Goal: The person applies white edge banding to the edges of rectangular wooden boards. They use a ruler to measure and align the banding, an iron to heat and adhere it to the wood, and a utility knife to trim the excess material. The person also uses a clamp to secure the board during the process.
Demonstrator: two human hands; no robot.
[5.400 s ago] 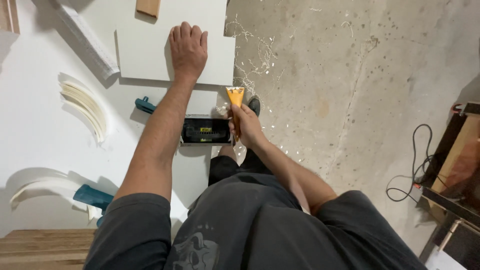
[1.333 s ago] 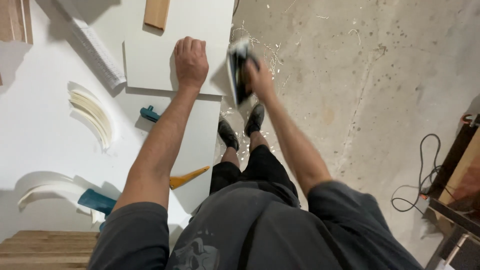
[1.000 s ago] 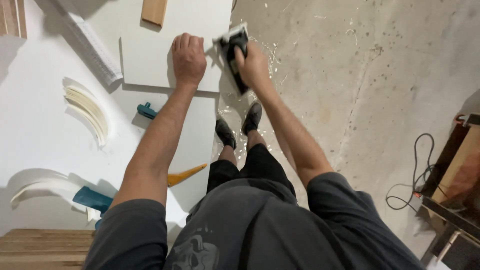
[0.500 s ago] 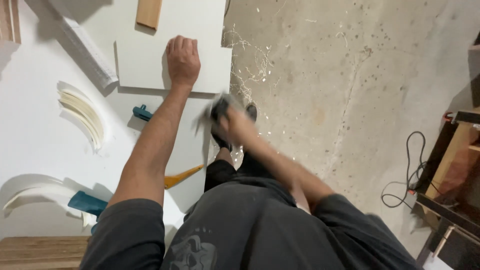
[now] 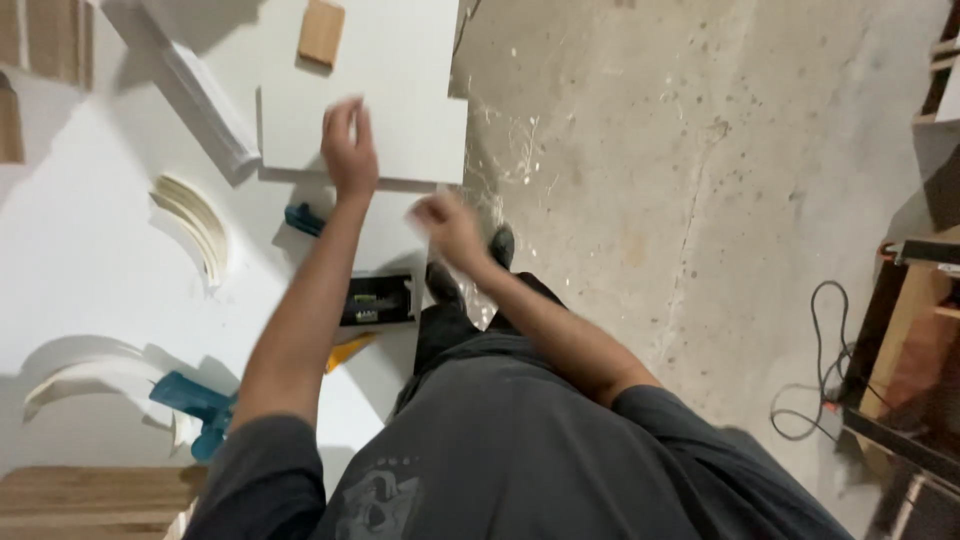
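Rough grey concrete floor (image 5: 700, 180), speckled and strewn with pale shavings, fills the right side, while a smooth white worktable (image 5: 80, 260) takes up the left. On the table lies a flat white panel (image 5: 400, 90), rectangular with crisp edges, and a small tan wooden block (image 5: 322, 32) sits on its far end. The left hand (image 5: 348, 150) hovers at or rests on the panel's near edge, fingers loosely together and pointing away; motion blur hides whether it truly presses down. The right hand (image 5: 445, 225) is just past the panel's near corner, above the table edge, blurred too; whether its fingers are curled or clutching anything cannot be told.

Near the table edge below the hands rests a dark boxy sander (image 5: 378, 300), with a yellow-orange wedge-shaped piece (image 5: 345, 350) just beside it. Curved white trim pieces (image 5: 195, 225) lie further left, stacked in thin arcs, and a long white moulding strip (image 5: 200, 95) runs diagonally beside the panel. A teal clamp handle (image 5: 195, 400) pokes out near the left sleeve. A dark cable (image 5: 815, 390) loops on the concrete by wooden frames at the right.
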